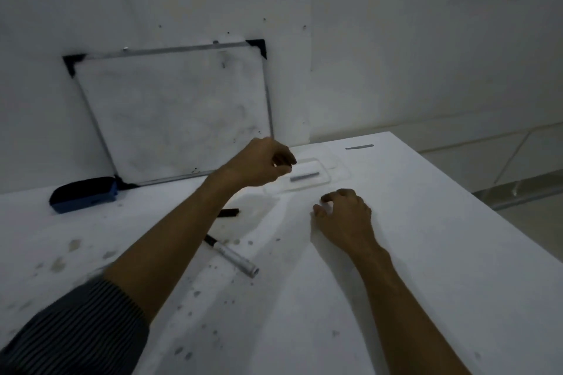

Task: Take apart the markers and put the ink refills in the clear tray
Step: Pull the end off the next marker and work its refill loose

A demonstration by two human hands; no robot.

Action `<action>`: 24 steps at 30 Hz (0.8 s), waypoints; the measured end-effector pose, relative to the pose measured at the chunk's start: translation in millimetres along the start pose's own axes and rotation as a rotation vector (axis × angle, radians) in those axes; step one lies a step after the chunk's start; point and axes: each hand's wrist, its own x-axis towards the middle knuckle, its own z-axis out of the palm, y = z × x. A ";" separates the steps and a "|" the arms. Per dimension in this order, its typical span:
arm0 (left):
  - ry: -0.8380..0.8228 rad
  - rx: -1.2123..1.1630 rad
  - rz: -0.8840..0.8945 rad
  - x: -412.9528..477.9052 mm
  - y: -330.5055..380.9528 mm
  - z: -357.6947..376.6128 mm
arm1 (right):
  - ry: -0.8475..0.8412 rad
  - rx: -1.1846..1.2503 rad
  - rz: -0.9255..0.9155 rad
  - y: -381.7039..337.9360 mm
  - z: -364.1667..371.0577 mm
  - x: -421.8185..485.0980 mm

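A clear tray (327, 181) lies on the white table near the back, and a grey ink refill (304, 176) lies inside it. My left hand (262, 166) hovers over the tray's left end, fingers curled downward with nothing in them. My right hand (342, 216) rests on the table just in front of the tray, fingers bent and spread, holding nothing that I can see. A silver marker barrel (234, 257) with a black tip lies under my left forearm. A black marker cap (228, 212) lies a little farther back, partly hidden by the arm.
A small whiteboard (173, 113) leans against the wall behind the table. A blue eraser (83, 194) sits at the back left. A grey streak (359, 147) marks the table's far right. The table edge (475, 195) runs diagonally on the right. Ink spots dot the surface.
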 end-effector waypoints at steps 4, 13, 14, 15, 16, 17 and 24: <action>0.019 -0.082 -0.023 -81.5 -10.9 -10.0 | -0.171 0.157 -0.110 -27.4 3.6 -24.8; 0.292 -0.153 -0.132 -218.3 -47.2 10.2 | -0.300 0.023 -0.223 -91.1 45.1 -84.4; 0.331 -0.160 -0.127 -227.0 -49.5 15.3 | -0.265 -0.015 -0.228 -91.9 50.2 -90.4; 0.370 -0.169 -0.112 -235.0 -51.9 21.3 | -0.220 -0.038 -0.234 -92.7 54.5 -94.6; 0.405 -0.180 -0.098 -241.8 -54.4 27.6 | -0.179 -0.042 -0.235 -93.3 56.6 -96.9; 0.427 -0.193 -0.091 -247.6 -56.5 33.7 | -0.153 -0.022 -0.229 -93.8 57.1 -97.9; 0.517 -0.029 0.035 -245.3 -60.2 36.3 | -0.170 0.397 -0.236 -99.1 42.1 -105.9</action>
